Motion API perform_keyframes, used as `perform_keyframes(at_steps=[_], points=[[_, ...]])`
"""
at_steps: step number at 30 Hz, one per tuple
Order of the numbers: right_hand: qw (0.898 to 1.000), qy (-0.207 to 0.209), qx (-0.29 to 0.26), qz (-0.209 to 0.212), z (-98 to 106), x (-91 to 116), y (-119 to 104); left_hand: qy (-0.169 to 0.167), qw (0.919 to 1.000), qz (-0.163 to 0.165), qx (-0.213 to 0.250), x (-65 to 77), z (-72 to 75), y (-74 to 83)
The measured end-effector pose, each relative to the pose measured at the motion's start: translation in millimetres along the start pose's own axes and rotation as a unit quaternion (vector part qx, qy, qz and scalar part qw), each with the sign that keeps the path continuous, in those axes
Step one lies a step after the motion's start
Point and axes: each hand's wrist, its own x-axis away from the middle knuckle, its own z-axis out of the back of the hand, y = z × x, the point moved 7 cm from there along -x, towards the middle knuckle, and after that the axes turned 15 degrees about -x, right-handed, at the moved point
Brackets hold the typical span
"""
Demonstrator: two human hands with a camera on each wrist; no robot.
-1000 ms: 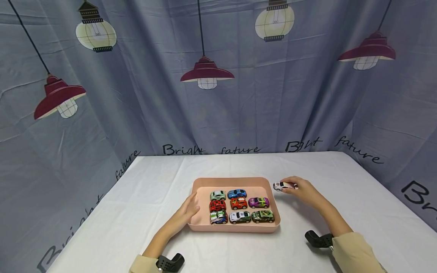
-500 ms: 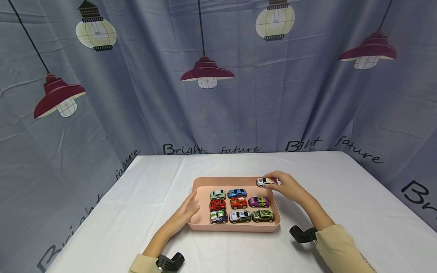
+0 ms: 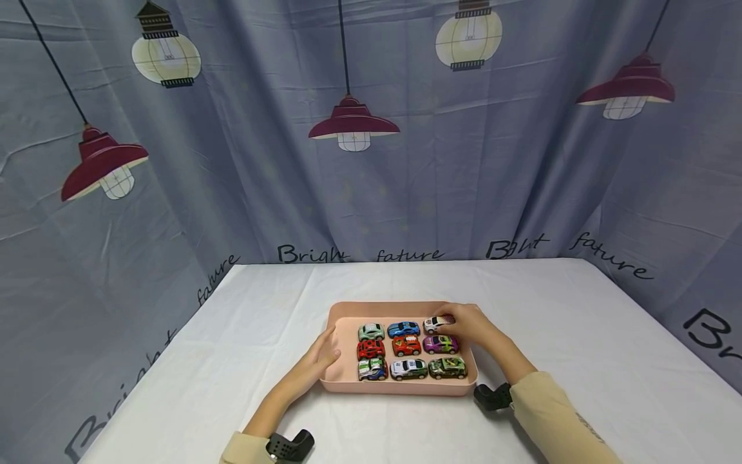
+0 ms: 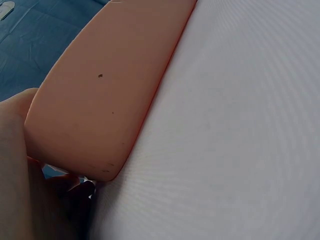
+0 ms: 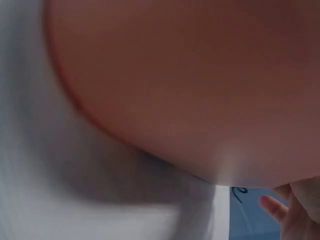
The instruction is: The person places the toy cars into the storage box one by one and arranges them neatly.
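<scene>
A pink tray (image 3: 400,389) lies on the white-covered table, and toy cars stand in it in rows. At its back right corner my right hand (image 3: 472,326) pinches a white toy car (image 3: 431,325), behind a purple-and-green one (image 3: 440,345) and beside a blue one (image 3: 403,329). My left hand (image 3: 307,368) grips the tray's left side, thumb over the rim. The left wrist view shows the tray's outer wall (image 4: 100,95) with the hand (image 4: 12,170) at its edge. In the right wrist view the tray wall (image 5: 175,85) hides the car; some fingers (image 5: 274,207) show.
Other toy cars share the tray, among them a pale green one (image 3: 371,332), two red ones and a camouflage one (image 3: 447,368) in the front row. White cloth (image 3: 278,290) surrounds the tray. A blue-grey curtain (image 3: 406,193) hangs behind the table.
My right hand has carried the white toy car leftward from beside the tray, over its right rim and down into the back right corner. The left hand has kept its place.
</scene>
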Motion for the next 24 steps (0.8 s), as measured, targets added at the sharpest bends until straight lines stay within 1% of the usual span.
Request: perform_keyframes(at_steps=[2,7,14,16,19,21,24], points=[[1.0,-0.001,0.007,0.004,-3,-1,0,0.0,1.0,0.0,-0.002,-1.0,-0.3,-0.4],[1.0,-0.006,0.025,-0.003,-6,-2,-3,-0.001,1.0,0.006,-0.002,-2.0,0.5,-1.7],[0.998,-0.03,0.058,-0.019,-11,-5,-5,0.0,1.0,0.006,0.002,1.8,2.0,0.2],[0.997,-0.035,0.058,-0.026,-12,-5,-5,0.001,1.0,0.007,0.001,1.9,2.1,-0.4],[0.997,-0.042,0.054,-0.024,-11,-4,-6,0.002,1.0,0.008,-0.003,1.6,1.7,-1.6],[0.998,-0.04,0.05,-0.022,-8,-4,-7,0.0,0.9999,0.012,-0.004,1.0,0.8,-3.1],[0.998,-0.029,0.047,-0.007,-2,-1,-11,-0.002,0.9999,0.013,-0.006,0.7,0.4,-4.1]])
